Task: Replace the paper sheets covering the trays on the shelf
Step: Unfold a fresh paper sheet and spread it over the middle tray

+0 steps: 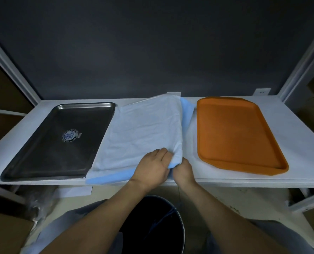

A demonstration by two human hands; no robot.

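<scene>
A stack of pale blue paper sheets (143, 132) lies in the middle of the white shelf (226, 181), between a bare steel tray (33, 158) on the left and a bare orange plastic tray (233, 132) on the right. The top sheet looks whitish; a brighter blue sheet (112, 177) shows under it at the front and right edges. My left hand (152, 165) presses on the stack's near right corner. My right hand (182, 171) pinches that corner, lifting the top sheet's edge slightly.
A round black bin (152, 226) with a metal rim stands on the floor below the shelf, between my arms. Cardboard boxes (4, 233) sit at lower left. White shelf posts (299, 70) rise at both sides against a dark back wall.
</scene>
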